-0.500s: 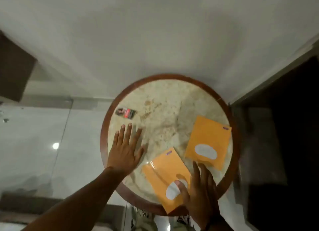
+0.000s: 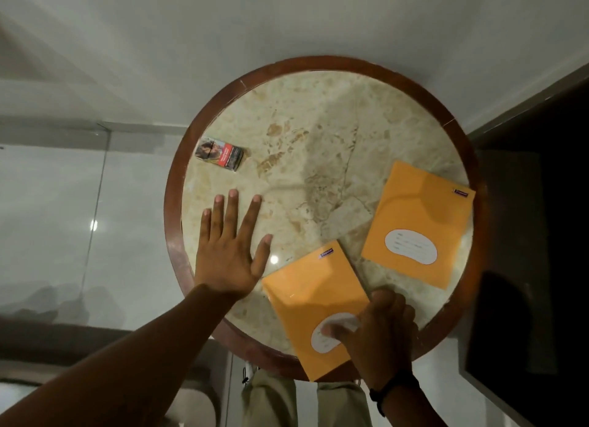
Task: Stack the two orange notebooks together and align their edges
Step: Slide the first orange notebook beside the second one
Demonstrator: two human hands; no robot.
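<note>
Round marble table (image 2: 318,114), wooden rim. Near notebook (image 2: 314,296): orange, at the front edge, one corner overhanging. Since half a second ago the right hand (image 2: 379,334) has curled over its right edge, thumb on the white label; it looks like a pinch, though blur hides the fingers. Pickup seems begun. Far notebook (image 2: 420,222): orange, unmoved, apart at right. Left hand (image 2: 231,251): spread flat on bare marble. Small packet (image 2: 220,155): closed, contents unseen.
</note>
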